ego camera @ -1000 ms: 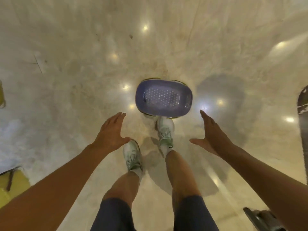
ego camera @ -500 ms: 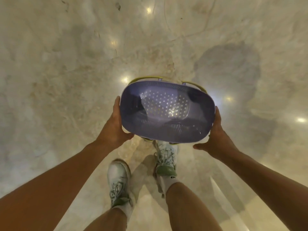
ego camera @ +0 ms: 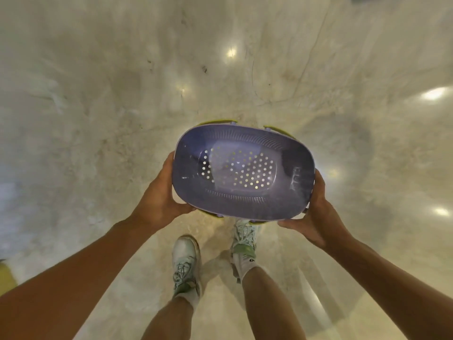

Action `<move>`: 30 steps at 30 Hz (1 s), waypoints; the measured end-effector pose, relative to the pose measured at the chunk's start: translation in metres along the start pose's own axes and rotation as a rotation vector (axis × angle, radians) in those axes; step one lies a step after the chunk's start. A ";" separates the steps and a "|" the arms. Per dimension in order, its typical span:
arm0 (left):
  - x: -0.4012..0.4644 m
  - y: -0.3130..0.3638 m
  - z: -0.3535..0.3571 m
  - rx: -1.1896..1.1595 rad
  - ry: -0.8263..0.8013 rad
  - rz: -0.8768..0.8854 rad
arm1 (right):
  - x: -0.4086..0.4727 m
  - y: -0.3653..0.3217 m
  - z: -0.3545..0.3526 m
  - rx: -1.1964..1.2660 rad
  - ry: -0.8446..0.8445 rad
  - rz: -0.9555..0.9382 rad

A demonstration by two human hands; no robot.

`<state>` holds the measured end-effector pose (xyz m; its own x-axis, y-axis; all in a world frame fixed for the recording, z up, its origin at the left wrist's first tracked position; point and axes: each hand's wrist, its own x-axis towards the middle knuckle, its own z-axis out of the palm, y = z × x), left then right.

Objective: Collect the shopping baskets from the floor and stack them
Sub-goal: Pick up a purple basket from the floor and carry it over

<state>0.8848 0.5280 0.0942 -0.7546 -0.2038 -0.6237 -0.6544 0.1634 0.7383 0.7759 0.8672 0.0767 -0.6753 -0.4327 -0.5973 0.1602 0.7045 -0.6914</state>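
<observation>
A purple shopping basket [ego camera: 289,192] with a perforated bottom and yellow-green handles folded down at its rim hangs in the air in front of me, open side up. My left hand [ego camera: 160,195] grips its left end. My right hand [ego camera: 316,212] grips its right end from below and the side. The basket is empty.
Below me lies a glossy beige marble floor [ego camera: 122,119] with bright light reflections. My two feet in white sneakers [ego camera: 185,263] stand just under the basket. A yellow object [ego camera: 6,276] peeks in at the left edge.
One second ago the basket stood on the floor with both hands open above it. Both hands closed on its ends and lifted it up toward me.
</observation>
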 end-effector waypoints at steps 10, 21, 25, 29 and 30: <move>-0.163 0.209 -0.103 -0.217 0.145 0.058 | -0.109 -0.241 -0.126 0.085 0.009 -0.175; -0.345 0.281 -0.158 -0.257 0.406 0.071 | -0.183 -0.422 -0.148 0.029 -0.238 -0.374; -0.404 0.254 -0.162 -0.279 0.575 0.063 | -0.193 -0.464 -0.108 -0.058 -0.382 -0.472; -0.472 0.214 -0.157 -0.289 0.746 0.000 | -0.211 -0.495 -0.055 -0.132 -0.556 -0.542; -0.490 0.201 -0.154 -0.311 0.786 -0.014 | -0.218 -0.504 -0.040 -0.141 -0.596 -0.550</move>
<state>1.1302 0.5124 0.5879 -0.4179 -0.8347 -0.3586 -0.5333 -0.0942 0.8407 0.8130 0.6286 0.5717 -0.1293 -0.9349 -0.3304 -0.2007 0.3510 -0.9146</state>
